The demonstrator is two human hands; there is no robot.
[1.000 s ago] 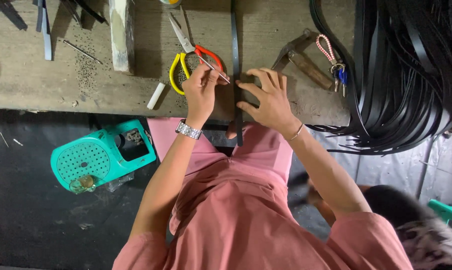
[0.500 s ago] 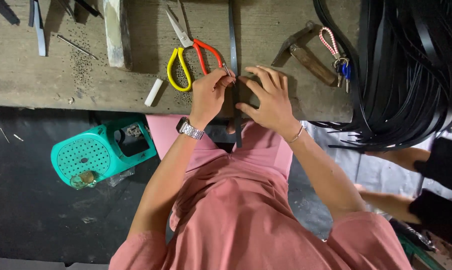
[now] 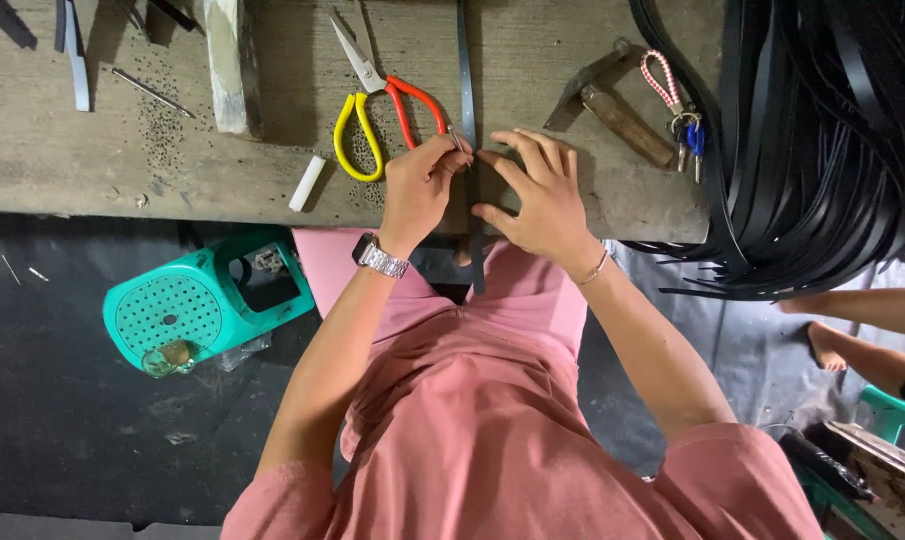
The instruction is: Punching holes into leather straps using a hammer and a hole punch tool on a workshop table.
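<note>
Now the dark strap (image 3: 467, 90), a long narrow strip, lies lengthwise across the worn wooden surface (image 3: 123, 170) w/ its near end hanging over the edge toward the lap. Since a sec ago the left hand (image 3: 420, 190) has shifted up off the strap's edge and pinches a thin metal pin or awl-like tool (image 3: 456, 139) between thumb & forefinger, tip right at the strap; can't tell exactly what kind of tool. So the work looks to have gone from just holding the strap flat to working a point on it. Right hand (image 3: 541, 195) stays spread flat, fingers unclenched & pressing the strap and surface beside it, thumb out toward the left hand. Both wrists are bent down, forearms coming up from the lap; watch on left wrist, thin bracelet on right. Just left of the strap: yellow-and-red scissors (image 3: 378, 105). Right: hammer (image 3: 613, 105), keys (image 3: 685, 128), then a big bundle of black straps (image 3: 823, 150). Below the surface, a teal stool (image 3: 198, 305).
</note>
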